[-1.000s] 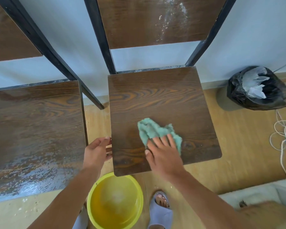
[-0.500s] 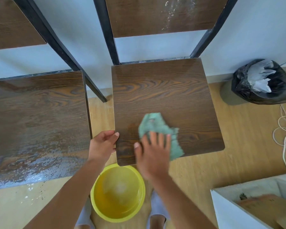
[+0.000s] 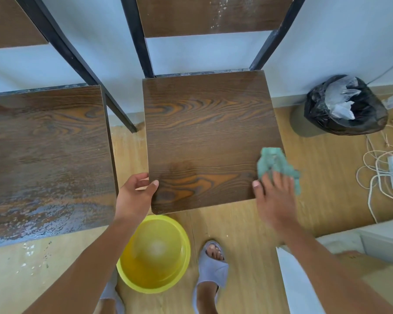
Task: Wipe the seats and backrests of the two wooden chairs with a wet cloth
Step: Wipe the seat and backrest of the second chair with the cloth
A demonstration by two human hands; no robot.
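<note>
- The right hand (image 3: 275,196) lies flat, fingers spread, palm pressing the green cloth (image 3: 276,165) onto the front right corner of the right chair's seat (image 3: 204,132); it is blurred, and part of the cloth hangs past the seat's right edge.
- The left hand (image 3: 134,196) grips the front left corner of that same seat, thumb on top, fingers curled around the side edge.
- This seat has a darker, damp-looking patch near the front; its backrest (image 3: 204,17) above shows whitish specks on the right part.
- The left chair's seat (image 3: 45,155) stands just beside it, with a narrow strip of floor between them; its front part glistens with a wet film.
- A yellow basin (image 3: 156,254) sits on the wooden floor (image 3: 327,177) below the right seat's front edge, between the person's feet in grey slippers (image 3: 211,266).
- To the right, near the wall, a bin lined with a black bag (image 3: 345,105) stands, and white cables (image 3: 377,173) lie tangled beside it.
</note>
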